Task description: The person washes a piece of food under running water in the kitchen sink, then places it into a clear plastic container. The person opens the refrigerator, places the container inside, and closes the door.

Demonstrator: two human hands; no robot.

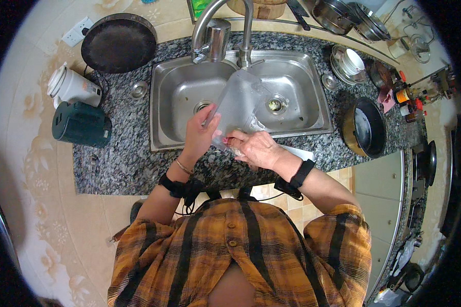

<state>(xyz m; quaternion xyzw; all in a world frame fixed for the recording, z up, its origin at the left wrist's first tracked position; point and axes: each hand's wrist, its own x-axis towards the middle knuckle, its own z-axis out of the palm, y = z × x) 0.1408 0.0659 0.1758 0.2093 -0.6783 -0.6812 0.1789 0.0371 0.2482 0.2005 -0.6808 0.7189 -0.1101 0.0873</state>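
A clear plastic container or tray (234, 103) is held tilted above the divider of the double-bowl stainless steel sink (240, 53). My left hand (201, 130) grips its left edge, thumb and fingers on either side of the wall. At its near end, my right hand (257, 147) is closed around a small pale and pink item (226, 140), perhaps a scrubber or cloth, pressed against the plastic. Most of that item is hidden by the fingers. The steel faucet (247, 38) rises behind the container, with a cylindrical fitting on its spout.
Food scraps lie in the right drain (274, 104). A white flat item (297, 152) is partly hidden by my right forearm. Left are a dark round pan (119, 43), a white kettle (77, 86) and a dark green appliance (80, 124). Right are stacked bowls (351, 63) and a pot (365, 126).
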